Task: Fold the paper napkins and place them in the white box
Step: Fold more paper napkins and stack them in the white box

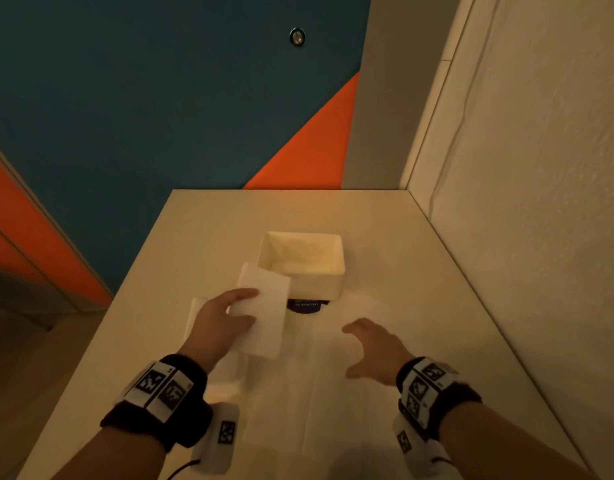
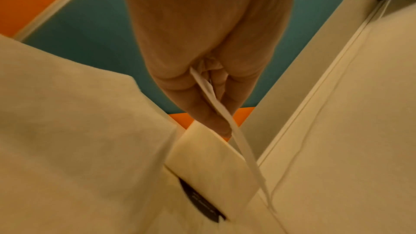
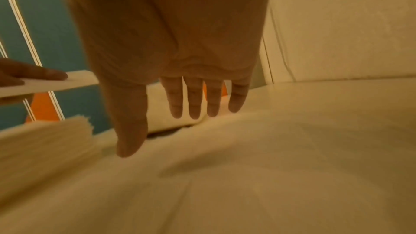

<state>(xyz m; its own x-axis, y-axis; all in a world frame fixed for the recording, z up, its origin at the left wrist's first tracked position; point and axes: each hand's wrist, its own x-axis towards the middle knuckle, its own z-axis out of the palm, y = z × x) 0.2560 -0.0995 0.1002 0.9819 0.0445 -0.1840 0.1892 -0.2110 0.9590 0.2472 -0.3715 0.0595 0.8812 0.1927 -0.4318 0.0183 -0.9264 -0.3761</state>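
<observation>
Black wristbands (image 1: 160, 396) with square black-and-white markers sat closest in the head view, one on each forearm. Beyond them, the left hand (image 1: 222, 320) pinched a folded napkin (image 1: 264, 313) between thumb and fingers; it was a soft, matte white rectangle, held in the air with its far corner overlapping the near-left corner of the white box (image 1: 319, 282). That box was a squat, open-topped rectangle with smooth walls, standing on the pale table (image 1: 419, 306) at about twelve o'clock from the hands. A dark label (image 1: 303, 305) peeked from under its near edge. Unfolded napkins (image 1: 298, 393) lay flat beneath both hands. The right hand (image 1: 374, 348) hovered at three o'clock from the left, fingers spread and holding nothing. Teal and orange floor showed past the table, a textured wall at the right.

From the left wrist, the napkin (image 2: 216, 104) appeared edge-on as a thin layered strip clamped between the fingers (image 2: 198, 106), with the box wall (image 2: 213, 163) and label (image 2: 202, 202) just below; that thinness was hidden from the head.

From the right wrist, straight fingers (image 3: 193, 99) hung apart above the blurred paper, the box (image 3: 171, 113) behind them. At nine o'clock lay a ragged-edged stack of napkins (image 3: 45, 136).
</observation>
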